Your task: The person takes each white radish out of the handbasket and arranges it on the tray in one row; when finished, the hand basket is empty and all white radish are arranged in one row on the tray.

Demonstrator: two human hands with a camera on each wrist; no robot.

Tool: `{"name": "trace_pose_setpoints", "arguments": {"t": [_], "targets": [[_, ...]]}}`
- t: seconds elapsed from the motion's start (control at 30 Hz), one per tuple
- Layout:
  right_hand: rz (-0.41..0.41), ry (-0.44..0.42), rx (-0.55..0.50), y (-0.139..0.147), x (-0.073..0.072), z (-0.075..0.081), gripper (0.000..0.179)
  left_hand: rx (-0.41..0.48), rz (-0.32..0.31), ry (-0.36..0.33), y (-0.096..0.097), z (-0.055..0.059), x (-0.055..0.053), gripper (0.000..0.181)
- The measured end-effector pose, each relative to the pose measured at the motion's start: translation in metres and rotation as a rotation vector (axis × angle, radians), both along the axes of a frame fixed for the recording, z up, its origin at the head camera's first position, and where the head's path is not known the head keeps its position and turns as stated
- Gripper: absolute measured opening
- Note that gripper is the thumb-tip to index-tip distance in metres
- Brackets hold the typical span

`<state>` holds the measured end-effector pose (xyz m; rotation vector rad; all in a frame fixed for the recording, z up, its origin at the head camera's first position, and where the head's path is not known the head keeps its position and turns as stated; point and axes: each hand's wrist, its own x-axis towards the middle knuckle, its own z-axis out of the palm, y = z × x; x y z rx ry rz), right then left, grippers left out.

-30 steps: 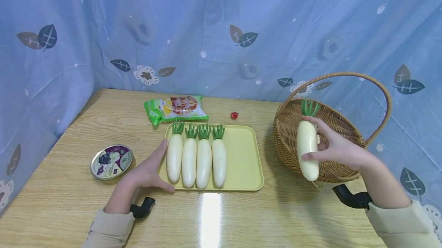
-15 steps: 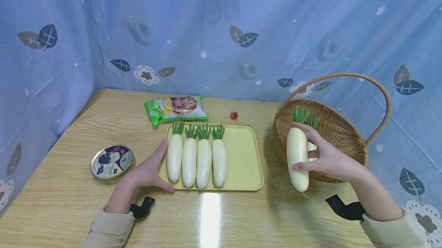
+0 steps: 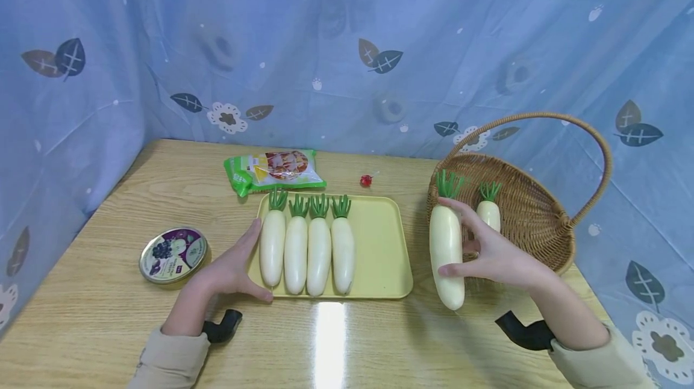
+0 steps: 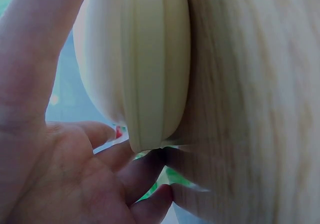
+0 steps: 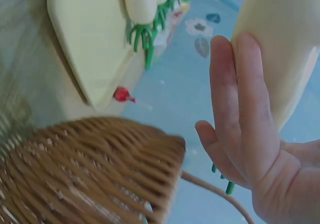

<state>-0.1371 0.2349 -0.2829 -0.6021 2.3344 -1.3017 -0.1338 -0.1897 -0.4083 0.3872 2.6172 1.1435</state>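
My right hand (image 3: 490, 256) grips a white radish (image 3: 447, 256) with green leaves, thumb on the near side and fingers at its upper part. It is held upright in front of the basket's left side. In the right wrist view, fingers lie along the same radish (image 5: 280, 39). My left hand (image 3: 230, 268) holds the left end of the yellow tray (image 3: 379, 244), thumb at the front rim and fingers at the left rim; the left wrist view shows the fingers against the tray's edge (image 4: 150, 84). Several white radishes (image 3: 296, 253) lie side by side on the tray.
A wicker basket (image 3: 534, 220) with a tall handle stands at the right, with another radish (image 3: 489, 214) in it. A round tin (image 3: 173, 255) stands left of the tray. Behind lie a green food packet (image 3: 276, 171) and a small red object (image 3: 365, 180). A blue curtain (image 3: 325, 46) hangs behind.
My right hand has carried the radish left and toward the front, out from over the basket. Another radish inside the basket has come into view. My left hand stays at the tray.
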Motion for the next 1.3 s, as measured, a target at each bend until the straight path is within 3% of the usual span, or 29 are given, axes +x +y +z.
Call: {"name": "trace_pose_setpoints", "arguments": {"t": [0.37,0.87,1.3], "targets": [[0.036,-0.023,-0.06,-0.019,-0.005,-0.022,0.099,-0.008,-0.003,0.006,-0.001,-0.001,0.001,0.143],[0.045,-0.032,-0.04,-0.041,-0.021,-0.044,0.101,-0.006,-0.01,0.018,-0.001,-0.003,-0.001,0.145],[0.041,-0.188,-0.122,-0.059,-0.035,-0.068,0.103,-0.001,-0.004,0.012,-0.001,-0.002,-0.001,0.145]]}}
